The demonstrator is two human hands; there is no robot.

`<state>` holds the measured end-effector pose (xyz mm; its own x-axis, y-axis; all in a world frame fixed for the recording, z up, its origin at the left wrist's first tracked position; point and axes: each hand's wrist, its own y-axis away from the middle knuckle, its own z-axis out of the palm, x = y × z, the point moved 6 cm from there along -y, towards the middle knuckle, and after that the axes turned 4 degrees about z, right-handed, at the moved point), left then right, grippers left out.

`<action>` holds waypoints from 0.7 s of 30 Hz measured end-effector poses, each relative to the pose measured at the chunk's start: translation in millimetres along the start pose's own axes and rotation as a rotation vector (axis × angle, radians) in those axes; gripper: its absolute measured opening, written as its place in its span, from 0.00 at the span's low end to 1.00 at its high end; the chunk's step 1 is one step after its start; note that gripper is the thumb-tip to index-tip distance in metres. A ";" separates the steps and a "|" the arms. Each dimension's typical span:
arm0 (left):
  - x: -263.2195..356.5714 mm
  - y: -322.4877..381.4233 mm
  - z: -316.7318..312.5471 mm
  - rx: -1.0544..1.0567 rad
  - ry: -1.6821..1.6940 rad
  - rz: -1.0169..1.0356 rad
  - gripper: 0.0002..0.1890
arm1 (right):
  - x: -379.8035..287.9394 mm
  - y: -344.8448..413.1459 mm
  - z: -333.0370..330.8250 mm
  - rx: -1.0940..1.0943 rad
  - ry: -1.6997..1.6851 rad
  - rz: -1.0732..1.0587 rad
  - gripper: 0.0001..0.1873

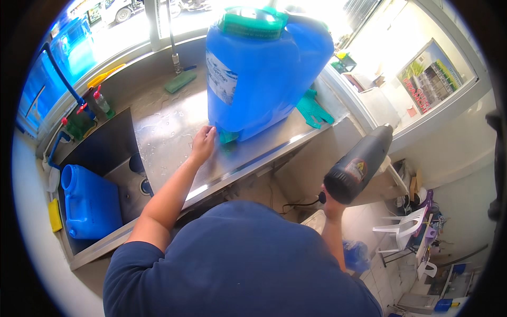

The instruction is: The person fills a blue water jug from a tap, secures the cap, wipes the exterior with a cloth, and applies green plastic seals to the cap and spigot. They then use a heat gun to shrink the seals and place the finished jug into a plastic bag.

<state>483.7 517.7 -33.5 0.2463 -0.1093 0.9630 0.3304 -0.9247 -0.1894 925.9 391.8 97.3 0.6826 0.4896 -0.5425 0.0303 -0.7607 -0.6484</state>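
Note:
A large blue plastic water container (pixel 265 79) with a green screw cap (pixel 253 24) and a printed label stands on the stainless steel counter (pixel 166 130), slightly blurred. My left hand (pixel 204 142) is at its lower left corner with fingers curled; whether they grip the container is hidden. Beside that hand, a green fitting (pixel 228 136) shows low on the container. Off to the right, my right hand (pixel 332 205) is closed around the handle of a dark grey heat gun (pixel 358 166). Its nozzle points up and away to the right, and a black cord (pixel 299 205) hangs from it.
A smaller blue jerrycan (pixel 93 202) stands uncapped in the sink (pixel 128 190) at left. Green gloves (pixel 315 109) lie by the counter's right end. A green scouring pad (pixel 180 82) rests near the faucet (pixel 176 59). Behind right are a white plastic chair (pixel 408 228) and clutter.

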 end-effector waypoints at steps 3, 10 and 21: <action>-18.1 -11.5 3.0 -0.084 -0.005 -0.107 0.16 | 28.5 6.4 0.5 -0.105 -0.257 0.308 0.24; -30.2 -12.8 21.0 -0.222 0.159 -0.155 0.22 | 80.4 47.3 61.4 -0.026 -1.118 0.749 0.24; -21.9 0.3 41.9 -0.390 0.666 -0.556 0.19 | -6.5 30.1 45.6 -0.404 0.195 -0.050 0.22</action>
<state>516.6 535.1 -62.7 -0.4640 0.3089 0.8302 -0.1133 -0.9502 0.2903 889.1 385.1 57.0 0.7970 0.4695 -0.3799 0.3227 -0.8628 -0.3892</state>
